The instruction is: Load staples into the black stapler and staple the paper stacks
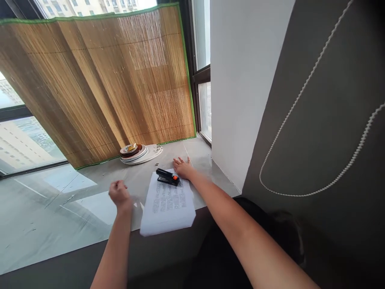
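A black stapler [165,176] with an orange-red spot lies across the top of a printed sheaf of white paper [168,218]. The paper rests on the grey window sill, its near end jutting past the front edge. To the right of the paper's top, my right hand [182,167] lies on the sill, fingers spread, close to the stapler and holding nothing. Left of the paper, my left hand [118,193] is curled closed over the sill. Whatever its fingers hold, if anything, is hidden.
Behind my hands stands a stack of plates [136,154] by a bamboo blind [120,80] with green edging. A small dark bit [157,164] lies near the stapler. To the right rise a white wall pillar [237,80] and a hanging bead chain [296,102].
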### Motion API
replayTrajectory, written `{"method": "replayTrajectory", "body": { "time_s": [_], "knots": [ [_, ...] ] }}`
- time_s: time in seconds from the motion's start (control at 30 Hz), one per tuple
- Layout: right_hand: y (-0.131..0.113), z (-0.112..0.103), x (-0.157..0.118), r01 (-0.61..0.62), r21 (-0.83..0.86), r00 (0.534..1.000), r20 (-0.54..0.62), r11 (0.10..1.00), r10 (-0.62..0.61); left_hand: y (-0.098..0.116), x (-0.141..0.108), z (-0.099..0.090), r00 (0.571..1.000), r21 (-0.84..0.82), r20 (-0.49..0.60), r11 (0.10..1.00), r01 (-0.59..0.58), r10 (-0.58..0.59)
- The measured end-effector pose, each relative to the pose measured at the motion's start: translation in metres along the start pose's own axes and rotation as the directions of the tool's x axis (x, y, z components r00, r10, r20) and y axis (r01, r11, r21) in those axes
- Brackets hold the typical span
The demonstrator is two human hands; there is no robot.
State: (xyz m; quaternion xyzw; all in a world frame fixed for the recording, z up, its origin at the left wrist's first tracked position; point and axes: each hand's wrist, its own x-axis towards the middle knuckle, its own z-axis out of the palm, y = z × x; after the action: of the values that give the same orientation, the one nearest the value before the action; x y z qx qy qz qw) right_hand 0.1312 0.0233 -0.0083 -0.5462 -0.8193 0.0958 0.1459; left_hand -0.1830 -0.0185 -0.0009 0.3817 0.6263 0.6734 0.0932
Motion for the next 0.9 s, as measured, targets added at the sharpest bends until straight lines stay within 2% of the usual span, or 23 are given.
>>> {"method": "replayTrajectory", "body": {
  "time_s": [0.03,0.07,0.1,0.17,0.2,0.23,0.33,0.43,0.57,0.6,0.67,0.7,0.77,0.83,0.9],
  "knots": [
    [0.010,-0.004,-0.006,-0.006,-0.004,1.000,-0.005,1.000,0.006,0.000,-0.005,0.006,0.986,0.031,0.156,0.998,-0.057,0.051],
    [0.018,-0.008,-0.012,-0.016,-0.006,1.000,-0.013,1.000,0.016,0.000,-0.012,0.013,0.937,0.050,0.332,0.989,-0.136,0.112],
    [0.025,-0.011,-0.017,-0.027,-0.007,0.999,-0.023,1.000,0.026,0.002,-0.020,0.021,0.856,0.054,0.491,0.975,-0.216,0.163],
    [0.032,-0.017,-0.024,-0.044,-0.004,0.997,-0.061,0.999,0.043,0.006,-0.038,0.039,0.647,0.019,0.718,0.923,-0.386,0.256],
    [0.032,-0.019,-0.026,-0.051,-0.002,0.995,-0.089,0.999,0.051,0.008,-0.047,0.049,0.578,-0.003,0.763,0.896,-0.445,0.290],
    [0.031,-0.022,-0.028,-0.058,0.002,0.991,-0.122,0.998,0.058,0.010,-0.054,0.058,0.535,-0.018,0.783,0.871,-0.491,0.318],
    [0.020,-0.029,-0.033,-0.109,0.020,0.965,-0.239,0.994,0.111,0.009,-0.067,0.080,0.468,-0.048,0.793,0.806,-0.590,0.390],
    [0.005,-0.031,-0.040,-0.095,0.123,0.949,-0.290,0.988,0.127,0.003,-0.070,0.087,0.442,-0.026,0.806,0.768,-0.640,0.395],
    [-0.013,-0.024,-0.055,0.101,0.282,0.982,-0.180,0.954,-0.051,0.000,-0.069,0.084,0.448,0.007,0.813,0.764,-0.645,0.371],
    [-0.016,-0.022,-0.058,0.098,0.295,0.985,-0.168,0.950,-0.049,0.002,-0.069,0.081,0.443,-0.002,0.815,0.766,-0.642,0.374],
    [-0.019,-0.024,-0.060,0.027,0.387,0.976,-0.210,0.921,0.060,0.010,-0.070,0.076,0.444,-0.052,0.795,0.774,-0.631,0.414],
    [-0.020,-0.027,-0.061,-0.017,0.510,0.960,-0.232,0.860,0.157,0.015,-0.071,0.073,0.451,-0.092,0.771,0.779,-0.621,0.450],
    [-0.019,-0.037,-0.061,-0.058,0.790,0.933,-0.174,0.610,0.315,0.028,-0.073,0.067,0.489,-0.179,0.697,0.788,-0.589,0.524],
    [-0.018,-0.047,-0.062,-0.070,0.934,0.943,-0.052,0.351,0.328,0.039,-0.078,0.061,0.547,-0.246,0.612,0.795,-0.555,0.571],
    [-0.019,-0.055,-0.065,-0.074,0.973,0.970,0.019,0.220,0.240,0.049,-0.086,0.057,0.598,-0.298,0.536,0.796,-0.527,0.596]
  ]
}}
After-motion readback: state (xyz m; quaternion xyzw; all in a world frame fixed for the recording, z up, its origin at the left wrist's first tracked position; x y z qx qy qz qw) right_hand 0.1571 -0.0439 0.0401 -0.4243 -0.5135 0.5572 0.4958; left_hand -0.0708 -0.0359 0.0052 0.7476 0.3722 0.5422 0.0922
